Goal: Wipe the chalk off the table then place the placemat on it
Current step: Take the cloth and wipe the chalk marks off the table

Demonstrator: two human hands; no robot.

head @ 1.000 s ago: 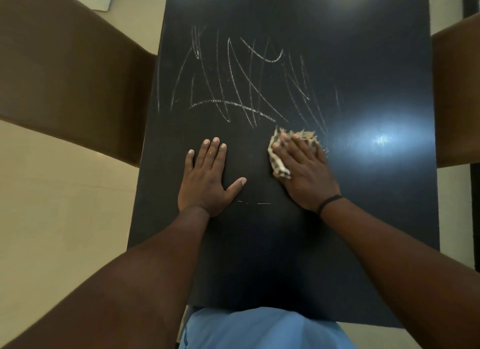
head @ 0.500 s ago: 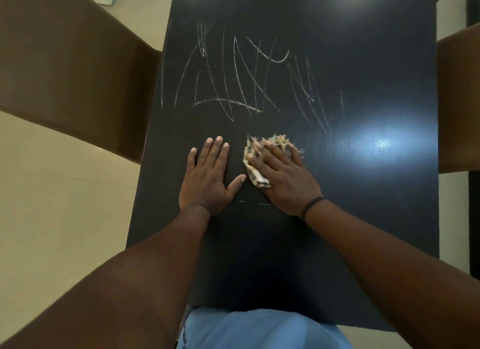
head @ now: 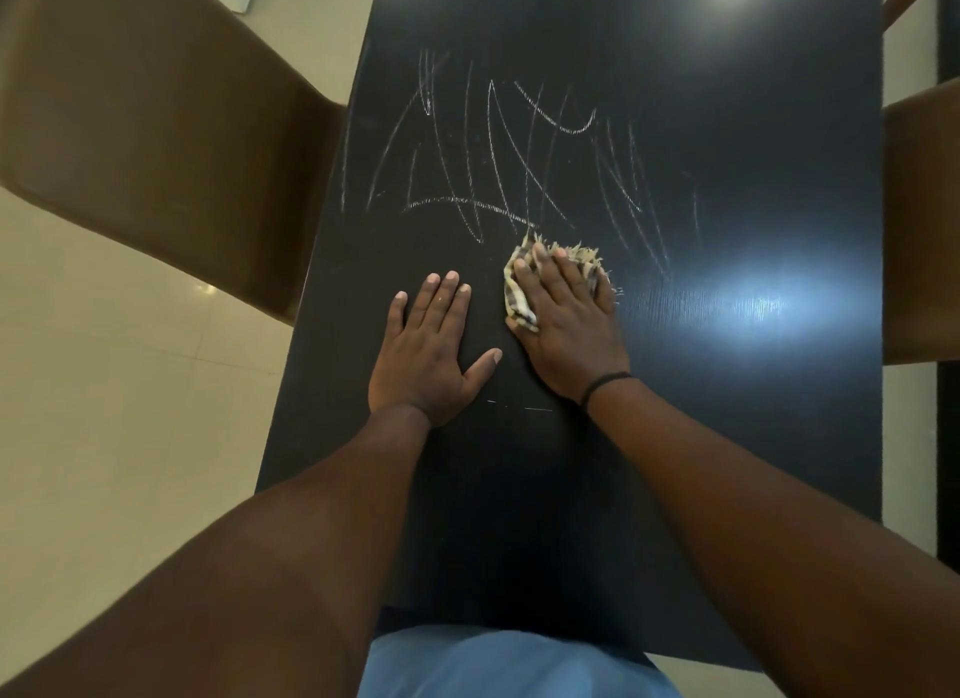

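Chalk (head: 519,167) scribbles cover the table (head: 727,437) just beyond the right hand (head: 566,323), fingers flat pressing a cloth (head: 519,302), left hand (head: 426,354) flat w/ nothing beside it; wiping barely begun, no placemat in view.

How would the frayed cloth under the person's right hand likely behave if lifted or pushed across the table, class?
The cloth probably flops when lifted: it lies bunched in soft folds under the right hand. It seems light, being thin with loose frayed threads. Pushed, it should slide easily over the glossy table, though it may crumple unless pressed flat.
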